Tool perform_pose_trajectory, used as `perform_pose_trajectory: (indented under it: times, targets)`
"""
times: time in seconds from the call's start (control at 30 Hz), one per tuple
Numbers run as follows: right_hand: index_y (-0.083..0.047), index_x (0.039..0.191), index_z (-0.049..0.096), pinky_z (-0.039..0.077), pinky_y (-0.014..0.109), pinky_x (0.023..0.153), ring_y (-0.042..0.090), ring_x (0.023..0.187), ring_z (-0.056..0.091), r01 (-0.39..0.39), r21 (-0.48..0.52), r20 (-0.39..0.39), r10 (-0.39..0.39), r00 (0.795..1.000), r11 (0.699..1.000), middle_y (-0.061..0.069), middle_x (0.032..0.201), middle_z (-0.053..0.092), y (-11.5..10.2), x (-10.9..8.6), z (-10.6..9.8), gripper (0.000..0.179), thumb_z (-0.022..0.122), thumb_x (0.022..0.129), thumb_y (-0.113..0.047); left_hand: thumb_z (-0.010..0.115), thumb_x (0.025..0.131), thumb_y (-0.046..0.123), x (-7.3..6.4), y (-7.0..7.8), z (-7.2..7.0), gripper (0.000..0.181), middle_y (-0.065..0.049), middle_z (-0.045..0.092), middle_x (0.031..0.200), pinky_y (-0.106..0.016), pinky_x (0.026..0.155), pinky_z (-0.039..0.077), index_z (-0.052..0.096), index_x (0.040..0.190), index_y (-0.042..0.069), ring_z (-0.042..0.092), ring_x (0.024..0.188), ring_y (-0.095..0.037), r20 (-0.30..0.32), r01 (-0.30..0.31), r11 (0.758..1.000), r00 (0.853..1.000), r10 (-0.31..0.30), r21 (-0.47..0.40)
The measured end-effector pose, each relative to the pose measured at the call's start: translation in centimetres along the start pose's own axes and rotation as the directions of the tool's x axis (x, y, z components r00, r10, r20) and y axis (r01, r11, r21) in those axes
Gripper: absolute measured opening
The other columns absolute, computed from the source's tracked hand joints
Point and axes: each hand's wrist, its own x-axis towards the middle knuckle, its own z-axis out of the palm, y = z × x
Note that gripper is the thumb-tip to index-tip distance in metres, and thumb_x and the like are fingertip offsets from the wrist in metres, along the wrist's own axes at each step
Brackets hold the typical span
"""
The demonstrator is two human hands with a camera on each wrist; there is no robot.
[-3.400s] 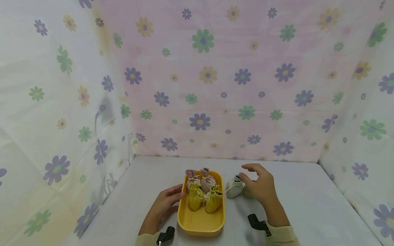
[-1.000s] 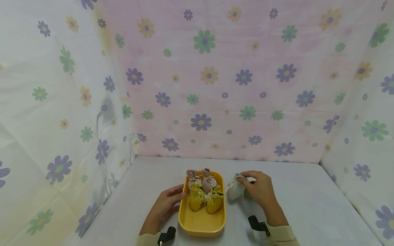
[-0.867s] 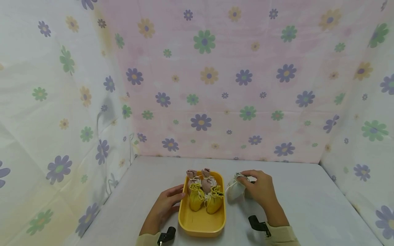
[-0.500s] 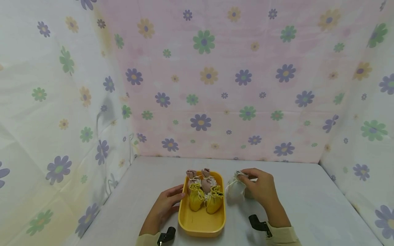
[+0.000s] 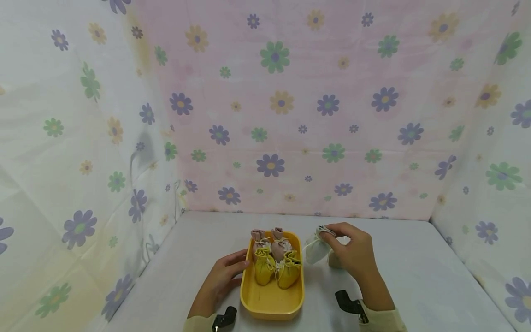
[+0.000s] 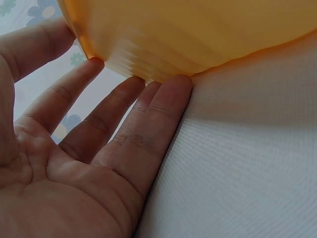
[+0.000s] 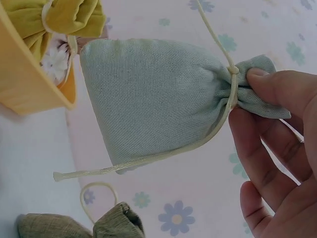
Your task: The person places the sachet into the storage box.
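Note:
My right hand [image 5: 352, 249] pinches the gathered neck of a pale blue-green drawstring pouch [image 7: 153, 94], held up beside the tray. Its cream cord [image 7: 148, 159] is tied round the neck and trails loose. Below it stands an olive-brown pouch [image 5: 333, 260], partly hidden behind the right hand in the head view. With fingertips along its side wall, my left hand [image 5: 224, 275] touches the yellow tray [image 5: 271, 304]; the left wrist view shows those fingers [image 6: 153, 119] fairly straight against the plastic. Inside the tray sit two mustard-yellow pouches [image 5: 264, 267] in front of two dusty-pink pouches [image 5: 280, 246].
A white cloth surface [image 5: 415, 267] lies under everything. Flower-printed fabric walls [image 5: 307, 115] rise at the back and on both sides. Each wrist carries a small black camera mount [image 5: 350, 302].
My right hand, reaching over the pouches at first, has taken the pale blue-green one by its neck and raised it off the table, uncovering more of the olive-brown pouch. The left hand stays put.

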Motion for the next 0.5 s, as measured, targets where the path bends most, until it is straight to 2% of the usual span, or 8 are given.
perform_pose_trajectory:
  times: [0.17, 0.37, 0.5]
  targets:
    - [-0.025, 0.099, 0.081, 0.055, 0.014, 0.079, 0.004, 0.086, 0.068, 0.029, 0.015, -0.016, -0.028, 0.999, 0.999, -0.016, 0.095, 0.076, -0.8, 0.1, -0.3, 0.017, 0.088, 0.085, -0.022, 0.081, 0.091, 0.034, -0.1, 0.0, 0.0, 0.065, -0.02, 0.052, 0.154, -0.043, 0.093, 0.062, 0.058, 0.149, 0.015, 0.064, 0.128, -0.03, -0.006, -0.001, 1.0, 1.0, 0.001, 0.012]
    - [-0.025, 0.1, 0.08, 0.051, 0.006, 0.084, 0.004, 0.088, 0.069, 0.073, 0.034, -0.021, -0.072, 0.997, 0.997, -0.015, 0.097, 0.076, -1.9, 0.2, -0.8, 0.019, 0.088, 0.084, -0.021, 0.079, 0.092, 0.034, -0.1, -0.1, 0.0, 0.065, -0.02, 0.052, 0.154, -0.044, 0.094, 0.062, 0.056, 0.15, 0.014, 0.062, 0.13, -0.032, 0.015, -0.018, 1.0, 1.0, 0.018, 0.023]
    - [-0.027, 0.102, 0.079, 0.058, 0.012, 0.073, 0.004, 0.091, 0.069, 0.099, 0.086, -0.005, -0.099, 0.995, 0.991, -0.013, 0.1, 0.077, -2.9, 0.2, -1.0, 0.019, 0.087, 0.086, -0.022, 0.079, 0.092, 0.033, -0.1, -0.1, 0.0, 0.065, -0.019, 0.053, 0.154, -0.044, 0.094, 0.062, 0.057, 0.15, 0.014, 0.063, 0.129, -0.031, 0.02, -0.018, 1.0, 1.0, 0.018, 0.013]
